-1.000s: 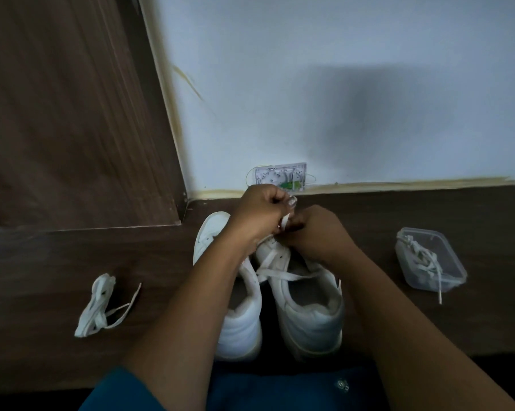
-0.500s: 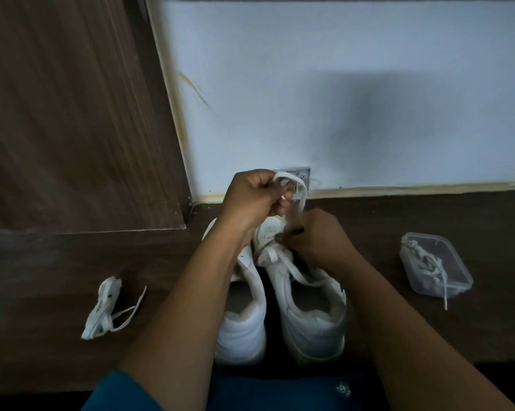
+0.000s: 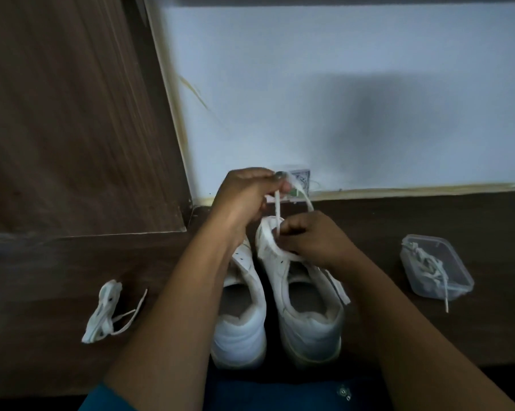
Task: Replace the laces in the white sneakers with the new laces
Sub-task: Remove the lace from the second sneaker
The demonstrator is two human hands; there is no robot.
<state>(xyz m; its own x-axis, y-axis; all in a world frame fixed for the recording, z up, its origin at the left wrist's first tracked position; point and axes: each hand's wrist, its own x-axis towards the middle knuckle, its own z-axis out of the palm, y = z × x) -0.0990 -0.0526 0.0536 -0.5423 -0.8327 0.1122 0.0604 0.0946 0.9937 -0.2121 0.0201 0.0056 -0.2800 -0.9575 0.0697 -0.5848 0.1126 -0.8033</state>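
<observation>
Lace [image 3: 277, 209]: pinching w/ curled fingers of left hand [image 3: 247, 194] & right hand [image 3: 312, 237]; handling limp, light; prob. gripping best nr tip.

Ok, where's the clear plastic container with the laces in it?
Head view, right side: the clear plastic container sits on the dark wooden surface, to the right of the right hand and right sneaker, touching neither.

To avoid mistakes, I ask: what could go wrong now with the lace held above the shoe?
The left hand holds the lace up taut; it may twist or end uneven.
The lace bundle and the laces in the box look alike, so old and new may get mixed.
</observation>
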